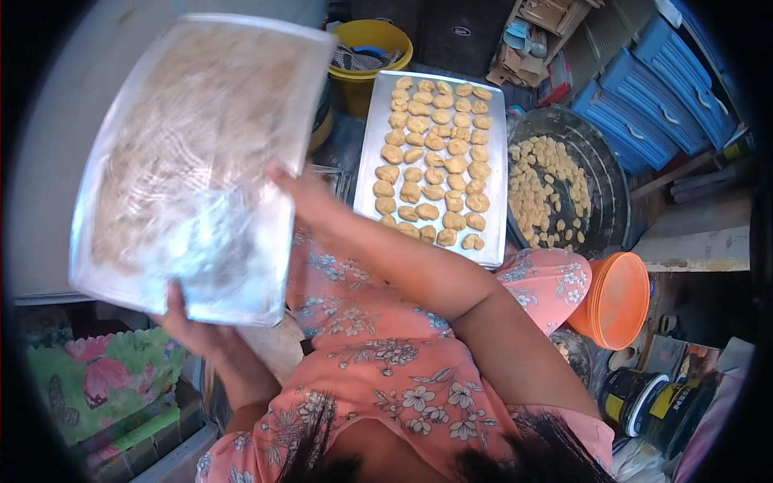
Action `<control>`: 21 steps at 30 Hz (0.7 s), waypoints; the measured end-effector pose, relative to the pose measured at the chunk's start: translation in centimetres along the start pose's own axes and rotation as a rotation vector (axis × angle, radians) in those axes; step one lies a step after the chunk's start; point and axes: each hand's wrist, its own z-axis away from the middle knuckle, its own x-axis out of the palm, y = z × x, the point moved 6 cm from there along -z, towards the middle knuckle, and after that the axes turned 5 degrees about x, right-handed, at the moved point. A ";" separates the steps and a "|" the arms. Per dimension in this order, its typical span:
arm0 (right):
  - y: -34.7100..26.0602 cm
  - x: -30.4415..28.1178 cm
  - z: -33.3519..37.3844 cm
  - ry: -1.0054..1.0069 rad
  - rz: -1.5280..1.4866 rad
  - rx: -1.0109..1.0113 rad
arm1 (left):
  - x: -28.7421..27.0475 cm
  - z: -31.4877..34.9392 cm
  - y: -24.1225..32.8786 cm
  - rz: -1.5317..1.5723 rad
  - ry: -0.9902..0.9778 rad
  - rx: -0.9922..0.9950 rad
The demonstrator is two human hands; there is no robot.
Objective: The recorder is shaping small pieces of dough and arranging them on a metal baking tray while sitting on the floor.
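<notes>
A metal baking tray [201,145] with brownish, streaky smears is held up tilted at the left, with no dough on the face I see. My left hand [197,326] grips its lower edge, thumb over the rim and the other fingers hidden behind. At the tray's right edge, my right hand [302,193] is closed on the rim, slightly blurred. Just right of it lies a second baking tray [366,165], bearing rows of yellowish dough pieces [435,159]. Further right, a wide black basin [608,189] contains many smaller dough pieces [543,181].
Behind the trays stands a yellow bucket [354,80] with cloth inside. Blue drawers [644,97] rise at the far right. An orange bucket [624,298] sits beside my knee, with black tubs [668,410] below it. At the lower left hangs a green butterfly-patterned cloth [145,362].
</notes>
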 end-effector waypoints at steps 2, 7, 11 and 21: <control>-3.4 -5.0 0.9 0.101 -0.218 -0.058 | 2.6 2.2 -3.7 0.181 -0.168 -0.186; -7.5 -20.8 3.6 0.074 -0.200 -0.180 | 7.8 4.0 -12.2 0.680 -0.440 -0.694; -6.3 -30.3 7.3 0.169 -0.086 -0.127 | 10.2 5.9 -15.9 0.259 -0.817 -0.947; -0.1 -40.7 10.0 0.901 0.842 -0.263 | 10.0 11.7 -23.1 -0.810 -1.406 -0.634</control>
